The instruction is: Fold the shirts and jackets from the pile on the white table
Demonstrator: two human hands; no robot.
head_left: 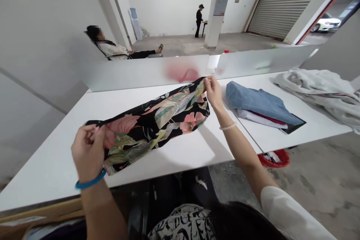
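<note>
A black garment with pink flowers and green leaves (157, 120) is stretched between my two hands above the white table (180, 153). At its left end, my left hand (89, 148) pinches a corner between thumb and fingers. My right hand (213, 92) grips the opposite upper corner, farther from me. The cloth hangs in a long, folded band, its lower edge close to the tabletop and casting a shadow. What kind of garment it is, I cannot tell.
Right of my right arm lies a stack of folded clothes with blue denim (258, 103) on top. Beyond it is a heap of white cloth (323, 90). A frosted divider (146, 71) runs along the back edge. A red basket (281, 159) stands below. Two people are farther back.
</note>
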